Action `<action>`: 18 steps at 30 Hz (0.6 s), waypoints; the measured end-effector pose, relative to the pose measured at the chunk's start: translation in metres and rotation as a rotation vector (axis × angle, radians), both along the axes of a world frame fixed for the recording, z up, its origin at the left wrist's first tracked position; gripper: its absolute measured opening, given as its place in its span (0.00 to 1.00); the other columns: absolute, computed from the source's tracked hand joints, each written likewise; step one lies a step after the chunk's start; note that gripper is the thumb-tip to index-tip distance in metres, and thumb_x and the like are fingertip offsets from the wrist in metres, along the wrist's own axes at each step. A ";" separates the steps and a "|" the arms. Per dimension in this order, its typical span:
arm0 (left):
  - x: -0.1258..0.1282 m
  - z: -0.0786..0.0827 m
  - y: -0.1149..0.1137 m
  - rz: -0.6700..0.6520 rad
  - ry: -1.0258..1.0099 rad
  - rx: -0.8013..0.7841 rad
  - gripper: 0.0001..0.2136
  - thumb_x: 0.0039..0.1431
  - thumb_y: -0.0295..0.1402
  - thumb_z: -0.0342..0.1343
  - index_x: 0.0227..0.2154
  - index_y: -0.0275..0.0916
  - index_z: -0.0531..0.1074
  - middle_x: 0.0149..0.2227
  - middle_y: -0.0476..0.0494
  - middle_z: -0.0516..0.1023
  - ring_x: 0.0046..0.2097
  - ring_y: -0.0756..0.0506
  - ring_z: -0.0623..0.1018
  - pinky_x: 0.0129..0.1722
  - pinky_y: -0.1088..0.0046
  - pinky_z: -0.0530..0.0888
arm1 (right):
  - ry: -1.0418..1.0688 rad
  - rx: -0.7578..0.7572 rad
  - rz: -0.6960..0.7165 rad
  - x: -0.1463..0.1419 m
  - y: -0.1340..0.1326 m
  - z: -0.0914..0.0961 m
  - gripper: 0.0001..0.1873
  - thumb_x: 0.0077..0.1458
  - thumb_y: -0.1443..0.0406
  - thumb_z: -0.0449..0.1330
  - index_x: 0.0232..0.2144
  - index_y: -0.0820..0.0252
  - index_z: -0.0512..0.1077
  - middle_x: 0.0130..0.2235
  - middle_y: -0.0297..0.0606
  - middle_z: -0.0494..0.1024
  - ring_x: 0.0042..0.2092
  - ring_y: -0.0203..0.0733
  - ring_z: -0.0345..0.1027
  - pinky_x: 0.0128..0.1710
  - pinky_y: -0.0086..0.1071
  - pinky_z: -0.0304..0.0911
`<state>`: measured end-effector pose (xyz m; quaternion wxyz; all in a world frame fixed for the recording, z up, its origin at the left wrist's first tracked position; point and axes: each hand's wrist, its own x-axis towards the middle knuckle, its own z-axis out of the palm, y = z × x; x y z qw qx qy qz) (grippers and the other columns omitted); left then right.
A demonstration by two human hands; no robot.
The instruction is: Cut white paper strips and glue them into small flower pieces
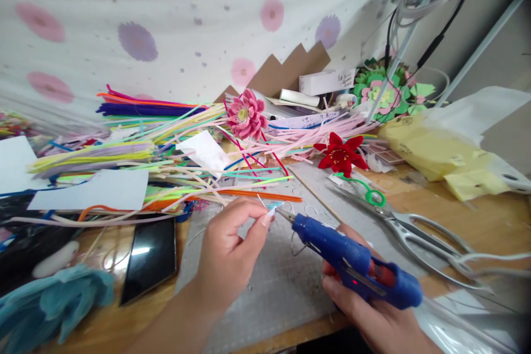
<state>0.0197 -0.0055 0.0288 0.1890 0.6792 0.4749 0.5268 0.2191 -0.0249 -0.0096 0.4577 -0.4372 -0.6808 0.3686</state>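
Between thumb and forefinger, my left hand (232, 251) pinches a small white strip (271, 212), mostly covered by the fingertips. My right hand (360, 287) is wrapped round the handle of a blue hot glue gun (352, 257), whose small red light glows. The gun's metal nozzle points left and its tip is at or very close to the white strip; I cannot tell whether they touch. Both hands are above a grey cutting mat (265, 298). A thin wooden stick (313, 193) lies on the mat just beyond the gun.
Bundles of coloured pipe cleaners (166, 105) fill the back and left. A pink flower (245, 115) and a red flower (341, 155) stand behind the mat. Large scissors (415, 238) lie at right, a black phone (150, 257) at left, near blue fabric petals (58, 301).
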 end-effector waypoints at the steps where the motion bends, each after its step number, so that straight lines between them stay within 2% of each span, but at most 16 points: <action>1: 0.000 0.000 0.000 -0.003 0.003 0.006 0.07 0.59 0.26 0.52 0.27 0.38 0.72 0.29 0.47 0.75 0.34 0.48 0.74 0.35 0.72 0.69 | -0.008 0.003 0.004 0.000 0.000 0.000 0.08 0.51 0.63 0.59 0.36 0.51 0.74 0.29 0.36 0.73 0.30 0.43 0.69 0.30 0.35 0.68; 8: 0.000 0.000 0.001 0.000 0.019 0.014 0.07 0.59 0.25 0.52 0.27 0.38 0.72 0.29 0.47 0.75 0.34 0.48 0.75 0.35 0.72 0.69 | -0.049 0.033 -0.013 0.000 0.000 0.004 0.03 0.52 0.64 0.58 0.30 0.52 0.72 0.28 0.35 0.71 0.31 0.43 0.68 0.29 0.34 0.67; 14: -0.001 0.001 0.000 0.029 0.001 -0.032 0.07 0.59 0.27 0.53 0.27 0.38 0.72 0.29 0.47 0.76 0.34 0.47 0.75 0.36 0.72 0.70 | -0.089 0.187 0.070 0.003 0.005 0.009 0.04 0.50 0.67 0.58 0.26 0.54 0.67 0.26 0.33 0.67 0.27 0.39 0.65 0.26 0.31 0.63; 16: -0.001 0.000 0.001 0.044 0.004 -0.046 0.07 0.59 0.29 0.53 0.27 0.39 0.73 0.29 0.47 0.76 0.34 0.47 0.75 0.36 0.72 0.70 | -0.072 0.169 0.054 0.007 0.006 0.003 0.03 0.51 0.66 0.59 0.27 0.54 0.68 0.26 0.34 0.68 0.28 0.40 0.65 0.27 0.32 0.64; 18: -0.002 -0.001 0.002 0.062 0.006 -0.067 0.07 0.59 0.30 0.53 0.27 0.39 0.73 0.28 0.47 0.76 0.33 0.47 0.75 0.35 0.72 0.70 | -0.027 0.082 0.031 0.011 0.008 -0.006 0.03 0.50 0.65 0.61 0.31 0.52 0.70 0.29 0.35 0.72 0.30 0.42 0.68 0.28 0.34 0.66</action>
